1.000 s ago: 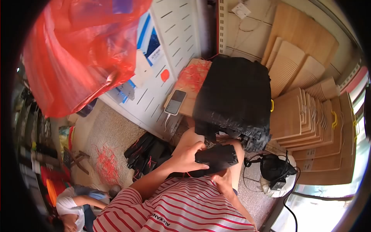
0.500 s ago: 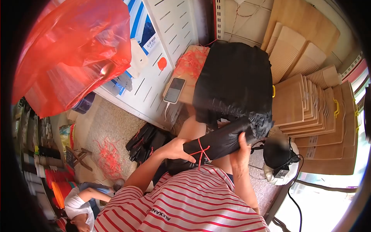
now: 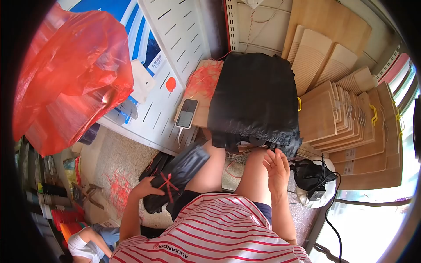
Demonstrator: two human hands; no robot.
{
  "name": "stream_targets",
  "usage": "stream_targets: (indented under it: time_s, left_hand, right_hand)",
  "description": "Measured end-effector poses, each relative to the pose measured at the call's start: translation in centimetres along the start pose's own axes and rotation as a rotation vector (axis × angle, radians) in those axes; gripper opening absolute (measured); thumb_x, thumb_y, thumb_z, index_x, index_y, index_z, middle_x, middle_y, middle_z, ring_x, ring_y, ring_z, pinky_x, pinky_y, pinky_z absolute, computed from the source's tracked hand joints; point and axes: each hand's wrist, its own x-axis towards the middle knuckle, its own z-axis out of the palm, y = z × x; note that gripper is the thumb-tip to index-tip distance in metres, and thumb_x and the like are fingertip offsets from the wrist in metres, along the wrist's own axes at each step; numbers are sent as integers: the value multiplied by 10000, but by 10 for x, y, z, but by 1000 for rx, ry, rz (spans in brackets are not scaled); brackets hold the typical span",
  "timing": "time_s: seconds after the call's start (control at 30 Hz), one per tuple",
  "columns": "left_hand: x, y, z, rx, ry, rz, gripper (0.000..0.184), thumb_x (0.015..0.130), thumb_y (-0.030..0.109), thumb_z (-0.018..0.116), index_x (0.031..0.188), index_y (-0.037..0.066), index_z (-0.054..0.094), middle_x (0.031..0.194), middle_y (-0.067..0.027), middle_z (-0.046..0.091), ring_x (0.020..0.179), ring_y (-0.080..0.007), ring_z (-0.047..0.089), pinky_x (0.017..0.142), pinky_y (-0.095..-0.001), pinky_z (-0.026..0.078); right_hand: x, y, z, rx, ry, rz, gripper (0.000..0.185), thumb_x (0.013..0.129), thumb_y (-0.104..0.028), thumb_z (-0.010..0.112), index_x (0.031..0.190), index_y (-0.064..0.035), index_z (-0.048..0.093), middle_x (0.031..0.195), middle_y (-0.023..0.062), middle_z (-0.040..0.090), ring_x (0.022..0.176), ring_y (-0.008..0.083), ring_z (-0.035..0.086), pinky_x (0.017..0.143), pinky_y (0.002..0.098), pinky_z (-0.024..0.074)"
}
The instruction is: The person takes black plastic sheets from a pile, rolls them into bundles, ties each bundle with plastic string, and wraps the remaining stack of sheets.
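My left hand point(image 3: 147, 187) grips the lower end of a black bundle point(image 3: 186, 168) tied with red string, left of my knees. The bundle's upper end is blurred. My right hand point(image 3: 277, 168) is raised over my right thigh, fingers apart and holding nothing. Just beyond it stands a stack of black plastic sheets point(image 3: 254, 94) on a wooden board. Red strings point(image 3: 205, 80) lie beside the stack, with a phone point(image 3: 187, 113) on a cable in front of them. Other black bundles point(image 3: 154, 165) lie on the floor, partly hidden behind the held one.
A red plastic bag point(image 3: 79, 79) hangs at the upper left. Wooden boards point(image 3: 320, 114) lean at the right, near a black bag with cables point(image 3: 309, 177). Red string point(image 3: 118, 190) litters the floor near a seated person point(image 3: 87, 243) at the lower left.
The tied bundle has moved from my lap to the left in my left hand. My right hand has let go of it and opened. The view has shifted slightly.
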Motion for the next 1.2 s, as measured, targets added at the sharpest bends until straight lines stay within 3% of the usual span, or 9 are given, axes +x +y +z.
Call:
stream_targets:
  time_s: [0.2, 0.27, 0.33, 0.37, 0.43, 0.57, 0.83, 1.0, 1.2]
  left_hand:
    - [28, -147, -25, -168, 42, -274, 526, 691, 135, 849, 1172, 31, 665, 1026, -66, 718, 928, -159, 656, 853, -315, 520]
    - [67, -161, -29, 573, 231, -149, 446, 723, 199, 849, 1089, 10, 678, 968, -130, 714, 923, -202, 679, 823, -333, 536]
    - [93, -61, 14, 66, 624, 297, 320, 811, 148, 769, 1071, -9, 668, 932, -148, 702, 889, -224, 687, 788, -342, 545]
    - [115, -23, 29, 80, 642, 534, 258, 849, 108, 718, 1072, -11, 668, 950, -140, 706, 872, -246, 691, 779, -336, 544]
    - [115, 98, 64, 196, 647, 708, 207, 852, 81, 700, 1043, 4, 681, 972, -142, 703, 900, -283, 680, 804, -362, 537]
    - [153, 225, 120, 256, 574, 1235, 181, 844, 54, 675, 1020, 22, 697, 963, -140, 697, 915, -310, 666, 799, -390, 536]
    - [220, 292, 173, 688, 496, 1242, 290, 901, 237, 657, 1085, 18, 704, 1176, -130, 683, 1228, -285, 563, 1060, -438, 403]
    - [202, 286, 169, 582, 413, 1242, 189, 894, 203, 652, 931, 41, 743, 1038, -102, 728, 1126, -308, 624, 1021, -469, 429]
    - [185, 274, 165, 614, 460, 1227, 222, 850, 232, 708, 958, 40, 742, 1161, -117, 690, 1190, -304, 589, 1054, -460, 405]
  right_hand:
    - [-3, 9, -24, 10, 74, 1, 170, 1015, -169, 536, 1138, -53, 546, 1009, 103, 674, 837, 135, 643, 752, 267, 537]
    - [-3, 12, -25, -2, 85, -9, 159, 1015, -170, 535, 1121, -54, 554, 992, 101, 676, 824, 137, 645, 748, 269, 540]
    - [-3, 14, -26, -23, 92, -13, 149, 1016, -172, 533, 1105, -54, 562, 975, 99, 679, 811, 138, 648, 744, 271, 543]
    - [-4, 16, -28, -10, 91, -6, 150, 1016, -174, 535, 1097, -52, 568, 973, 99, 682, 805, 138, 650, 739, 273, 545]
    - [-3, 17, -30, 8, 95, -11, 151, 1016, -177, 537, 1088, -50, 574, 971, 100, 685, 798, 139, 653, 735, 274, 548]
    - [-2, 20, -29, 4, 108, 44, 172, 1013, -181, 544, 1104, -41, 583, 998, 101, 694, 813, 144, 667, 738, 273, 549]
    - [9, 11, -19, 21, 104, 32, 307, 1010, -208, 542, 1245, -9, 532, 1128, 137, 676, 914, 184, 683, 789, 290, 554]
    - [19, 3, -8, 73, 71, 39, 345, 1015, -200, 528, 1288, 8, 491, 1213, 167, 641, 970, 209, 684, 789, 296, 559]
    - [29, 12, -5, 157, 85, 60, 260, 1009, -200, 542, 1210, -38, 507, 1167, 135, 644, 946, 199, 683, 756, 292, 558]
